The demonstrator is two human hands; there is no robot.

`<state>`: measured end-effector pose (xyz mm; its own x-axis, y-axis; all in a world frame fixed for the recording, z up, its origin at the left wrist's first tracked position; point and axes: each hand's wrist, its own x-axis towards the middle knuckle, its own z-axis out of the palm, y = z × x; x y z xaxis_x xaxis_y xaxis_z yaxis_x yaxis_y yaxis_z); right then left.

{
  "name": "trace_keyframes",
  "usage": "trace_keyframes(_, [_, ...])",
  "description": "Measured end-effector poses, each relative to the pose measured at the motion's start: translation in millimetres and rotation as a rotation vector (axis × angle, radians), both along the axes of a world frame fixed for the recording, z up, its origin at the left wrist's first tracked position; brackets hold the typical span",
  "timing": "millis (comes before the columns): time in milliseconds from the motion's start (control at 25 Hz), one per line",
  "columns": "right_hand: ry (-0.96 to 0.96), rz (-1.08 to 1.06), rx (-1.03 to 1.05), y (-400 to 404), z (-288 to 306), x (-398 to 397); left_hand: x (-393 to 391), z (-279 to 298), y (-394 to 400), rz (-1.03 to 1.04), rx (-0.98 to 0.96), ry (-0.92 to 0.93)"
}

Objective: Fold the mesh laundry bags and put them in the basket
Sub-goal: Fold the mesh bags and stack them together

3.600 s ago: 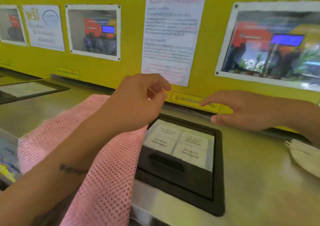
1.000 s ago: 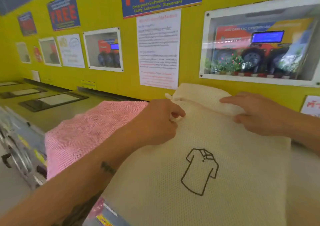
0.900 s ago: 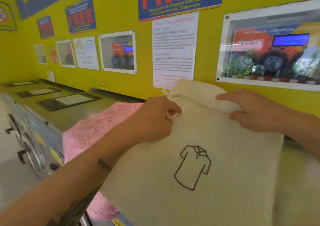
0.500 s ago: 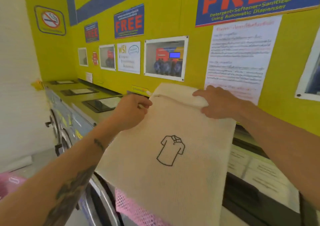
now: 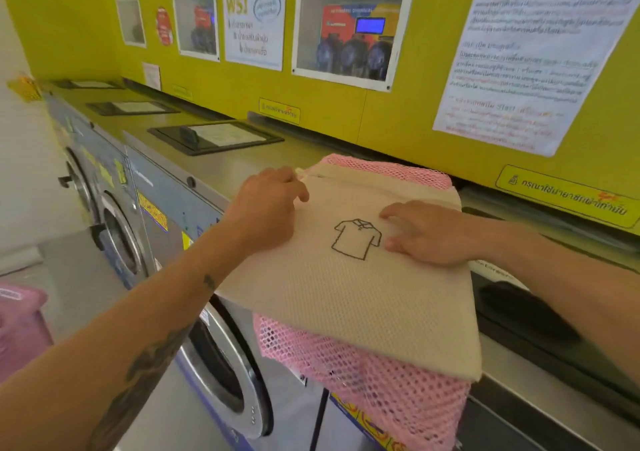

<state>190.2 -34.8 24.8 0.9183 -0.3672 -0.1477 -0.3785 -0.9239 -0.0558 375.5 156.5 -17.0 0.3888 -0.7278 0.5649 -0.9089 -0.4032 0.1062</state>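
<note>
A cream mesh laundry bag (image 5: 363, 298) with a black shirt outline lies flat on top of a pink mesh laundry bag (image 5: 367, 381), both spread on the washer top. The pink bag hangs over the front edge and peeks out at the far end. My left hand (image 5: 266, 208) pinches the cream bag's far left corner by the zipper end. My right hand (image 5: 426, 232) rests palm down on the cream bag, just right of the shirt outline. A pink basket (image 5: 19, 326) stands on the floor at the far left, partly cut off.
A row of front-loading washers (image 5: 221, 364) runs along the left, with black detergent lids (image 5: 214, 137) on the steel top. The yellow wall (image 5: 398, 115) with posters rises right behind the bags. A dark lid (image 5: 519, 312) lies right of the bags.
The cream bag, held up in the air half a second ago, now lies flat on the pink bag. My right hand moved from its top edge onto its middle.
</note>
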Motion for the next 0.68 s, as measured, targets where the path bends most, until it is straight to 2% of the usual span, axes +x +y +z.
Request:
trace_keyframes(80, [-0.165, 0.029, -0.057, 17, 5, -10, -22, 0, 21, -0.148, -0.087, -0.04])
trace_keyframes(160, [-0.308, 0.097, -0.007, 49, 13, -28, -47, -10, 50, -0.277, -0.134, 0.007])
trace_keyframes(200, [-0.289, 0.13, 0.048, 69, 18, -42, -59, -19, 64, -0.324, -0.089, 0.065])
trace_keyframes(280, [-0.072, 0.181, 0.037, 110, 23, -70, -80, -39, 86, -0.378, 0.077, 0.204])
trace_keyframes(360, [0.125, 0.217, -0.12, 132, 11, -90, -95, -61, 94, -0.351, 0.221, 0.258])
trace_keyframes(440, [0.153, 0.227, -0.238, 146, -15, -97, -104, -86, 85, -0.261, 0.252, 0.182])
trace_keyframes(560, [0.058, 0.212, -0.483, 149, -51, -91, -113, -120, 62, -0.133, 0.178, 0.024])
trace_keyframes(680, [-0.005, 0.206, -0.611, 142, -65, -84, -112, -131, 43, -0.092, -0.025, 0.033])
